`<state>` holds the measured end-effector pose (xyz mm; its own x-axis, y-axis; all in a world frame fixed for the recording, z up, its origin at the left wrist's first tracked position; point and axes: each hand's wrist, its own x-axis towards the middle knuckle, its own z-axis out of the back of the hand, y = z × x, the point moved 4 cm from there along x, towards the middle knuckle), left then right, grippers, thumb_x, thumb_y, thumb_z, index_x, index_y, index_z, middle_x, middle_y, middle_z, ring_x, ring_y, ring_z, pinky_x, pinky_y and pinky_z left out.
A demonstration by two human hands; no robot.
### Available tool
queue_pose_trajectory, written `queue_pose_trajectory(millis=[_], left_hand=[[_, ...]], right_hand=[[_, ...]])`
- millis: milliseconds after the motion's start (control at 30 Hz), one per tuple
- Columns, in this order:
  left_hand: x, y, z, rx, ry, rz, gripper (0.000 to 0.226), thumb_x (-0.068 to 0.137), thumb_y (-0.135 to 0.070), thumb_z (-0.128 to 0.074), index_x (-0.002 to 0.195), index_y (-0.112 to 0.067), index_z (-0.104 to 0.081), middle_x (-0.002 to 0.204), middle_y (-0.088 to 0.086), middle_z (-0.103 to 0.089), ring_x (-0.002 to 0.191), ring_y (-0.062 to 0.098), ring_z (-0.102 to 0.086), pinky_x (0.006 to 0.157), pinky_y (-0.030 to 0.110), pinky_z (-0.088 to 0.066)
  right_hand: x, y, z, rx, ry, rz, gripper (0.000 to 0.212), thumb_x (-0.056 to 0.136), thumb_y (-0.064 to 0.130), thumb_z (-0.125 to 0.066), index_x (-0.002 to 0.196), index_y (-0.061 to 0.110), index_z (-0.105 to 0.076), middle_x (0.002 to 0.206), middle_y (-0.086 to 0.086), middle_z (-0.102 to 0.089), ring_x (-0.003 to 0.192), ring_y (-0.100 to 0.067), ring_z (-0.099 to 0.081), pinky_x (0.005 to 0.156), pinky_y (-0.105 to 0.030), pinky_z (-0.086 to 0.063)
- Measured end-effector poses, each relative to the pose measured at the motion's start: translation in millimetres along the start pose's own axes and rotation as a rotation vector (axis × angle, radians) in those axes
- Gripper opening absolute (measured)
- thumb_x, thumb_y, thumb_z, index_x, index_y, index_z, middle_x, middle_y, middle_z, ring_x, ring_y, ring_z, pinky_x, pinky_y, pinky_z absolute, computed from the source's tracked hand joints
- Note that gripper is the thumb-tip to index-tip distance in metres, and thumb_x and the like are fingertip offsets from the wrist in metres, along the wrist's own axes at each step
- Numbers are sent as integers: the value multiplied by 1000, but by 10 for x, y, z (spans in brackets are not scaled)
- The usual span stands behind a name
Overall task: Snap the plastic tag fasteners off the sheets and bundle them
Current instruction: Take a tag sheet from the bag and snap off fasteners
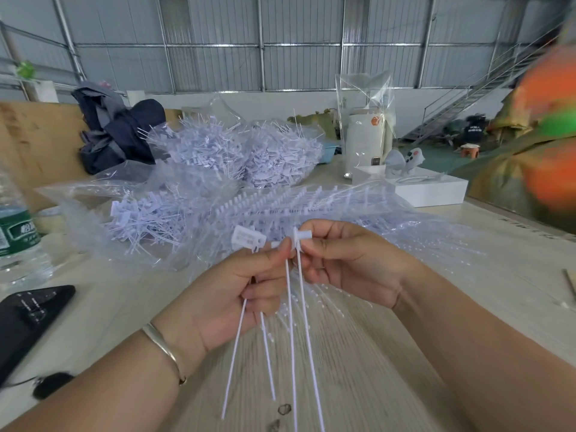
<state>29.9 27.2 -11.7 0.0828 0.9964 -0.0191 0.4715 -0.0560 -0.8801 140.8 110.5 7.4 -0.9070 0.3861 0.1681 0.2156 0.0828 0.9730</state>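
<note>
A pale wooden worktable [358, 353] was pictured inside a workshop lined with grey corrugated metal wall panels [218, 63] braced by steel framing. A metal staircase [473, 92] was seen rising at the right, above a green floor [442, 157], in even daylight.

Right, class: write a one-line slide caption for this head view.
Both hands, left and right, pinch white tag fasteners above the wooden table.
</note>
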Motion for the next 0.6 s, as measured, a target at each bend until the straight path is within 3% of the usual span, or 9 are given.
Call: queue_pose_trajectory(millis=[100, 167, 300, 433, 600], left_hand=[[25, -49, -19, -102, 24, -11, 38, 60, -23, -90, 74, -11, -57, 56, -5, -34, 32, 2, -28, 31, 15, -19], [37, -77, 4, -117, -26, -8, 24, 73, -26, -76, 65, -14, -56, 59, -4, -44, 31, 3, -28, 32, 16, -16], [40, -110, 49, -154, -116, -38, 22, 82, -31, -55, 67, -15, -53, 59, 0, -55, 29, 3, -29, 28, 14, -19], [34, -75, 23, -79, -107, -49, 23, 83, -38, -55, 72, -19, -47, 49, -7, -38, 27, 1, -27, 27, 14, -19], [13, -94, -16, 50, -105, -134, 44, 76, -44, -76, 65, -23, -39, 48, -9, -23, 35, 1, -22, 32, 14, -20]], right_hand=[[1, 57, 1, 32, -12, 36, 7, 75, 18, -68, 76, 14, -63, 71, -6, -58, 61, -12, -55, 59, -18, -47], [-12, 104, 26, 55, -36, 63, 7, 78, 17, -65, 71, 15, -63, 69, -5, -58, 59, -12, -54, 58, -18, -48], [-30, 151, 59, 78, -81, 93, 9, 82, 15, -61, 74, 12, -57, 66, -5, -57, 57, -13, -51, 57, -20, -45], [-26, 137, 39, 58, -122, 102, 10, 79, 16, -62, 74, 10, -55, 62, -4, -57, 55, -11, -51, 55, -18, -45], [-20, 158, 39, 50, -166, 140, 12, 80, 13, -61, 74, 10, -51, 59, -3, -57, 55, -12, -49, 55, -19, -43]])
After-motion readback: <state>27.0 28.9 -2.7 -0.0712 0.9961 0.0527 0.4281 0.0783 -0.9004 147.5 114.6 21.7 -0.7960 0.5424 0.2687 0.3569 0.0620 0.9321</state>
